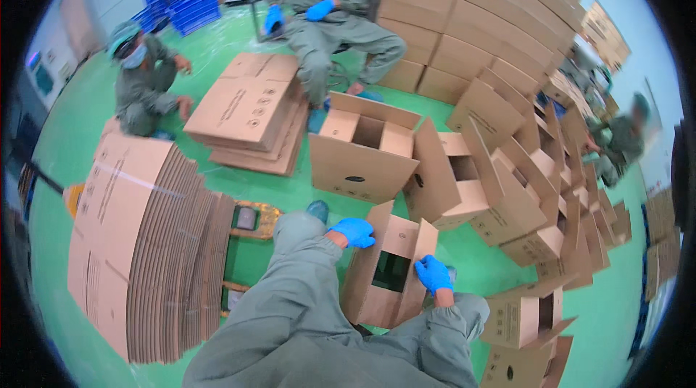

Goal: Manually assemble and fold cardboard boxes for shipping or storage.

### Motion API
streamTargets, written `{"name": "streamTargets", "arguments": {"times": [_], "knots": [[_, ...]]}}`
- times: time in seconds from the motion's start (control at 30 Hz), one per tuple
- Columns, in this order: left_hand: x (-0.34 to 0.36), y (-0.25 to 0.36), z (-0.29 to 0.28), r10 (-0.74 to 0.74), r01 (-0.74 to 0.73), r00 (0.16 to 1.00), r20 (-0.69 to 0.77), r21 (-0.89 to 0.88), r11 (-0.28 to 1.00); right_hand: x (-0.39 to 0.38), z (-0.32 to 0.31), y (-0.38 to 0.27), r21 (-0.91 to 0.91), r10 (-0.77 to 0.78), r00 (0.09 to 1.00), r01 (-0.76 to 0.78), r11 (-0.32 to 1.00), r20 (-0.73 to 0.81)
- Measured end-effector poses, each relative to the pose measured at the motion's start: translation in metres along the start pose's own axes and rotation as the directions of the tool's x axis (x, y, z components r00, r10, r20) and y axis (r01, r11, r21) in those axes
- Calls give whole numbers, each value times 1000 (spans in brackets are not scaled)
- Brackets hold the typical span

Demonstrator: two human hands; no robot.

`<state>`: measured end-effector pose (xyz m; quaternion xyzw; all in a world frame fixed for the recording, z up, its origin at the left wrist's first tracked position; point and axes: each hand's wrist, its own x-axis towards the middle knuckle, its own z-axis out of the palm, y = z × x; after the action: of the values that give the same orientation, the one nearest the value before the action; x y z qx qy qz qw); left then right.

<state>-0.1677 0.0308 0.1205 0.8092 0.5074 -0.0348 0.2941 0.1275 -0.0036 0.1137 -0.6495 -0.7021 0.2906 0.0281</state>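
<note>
A brown cardboard box stands between my knees with its long flaps raised. Dark green shows through the gap between its short flaps. My left hand, in a blue glove, is closed on the top edge of the left long flap. Across the box, my right hand, also blue-gloved, grips the edge of the right long flap; the fingertips of both hands are partly hidden. Just ahead stands another box with its long flaps up, and a further opened box leans beside it.
At left, a tall stack of flat cartons sits by a yellow pallet jack. A smaller carton pile lies ahead, near a crouching person and a seated person. Several opened boxes crowd the right; stacked cartons rise behind.
</note>
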Motion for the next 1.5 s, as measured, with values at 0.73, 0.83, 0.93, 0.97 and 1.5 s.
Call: {"name": "streamTargets", "arguments": {"times": [0.73, 0.83, 0.93, 0.97, 1.5], "knots": [[-13, 17, -4, -44, 71, 986, 163, -161, 984, -12, 1, 7, 53, 49, 999, -49, 997, -2], [-30, 36, -10, -191, 302, 929, 317, -348, 888, -12, 3, 14, 109, -17, 1000, 16, 994, 12], [-52, 59, -1, -187, 364, 892, 410, -409, 837, -12, 1, 21, 62, -116, 992, 113, 992, 50], [-59, 66, 5, -162, 333, 901, 403, -401, 853, -13, 1, 23, 47, -108, 987, 104, 993, 116], [-42, 54, 107, -387, 47, 892, -234, -804, 593, -14, 5, 0, 198, -115, 959, 170, 965, -259]]}}
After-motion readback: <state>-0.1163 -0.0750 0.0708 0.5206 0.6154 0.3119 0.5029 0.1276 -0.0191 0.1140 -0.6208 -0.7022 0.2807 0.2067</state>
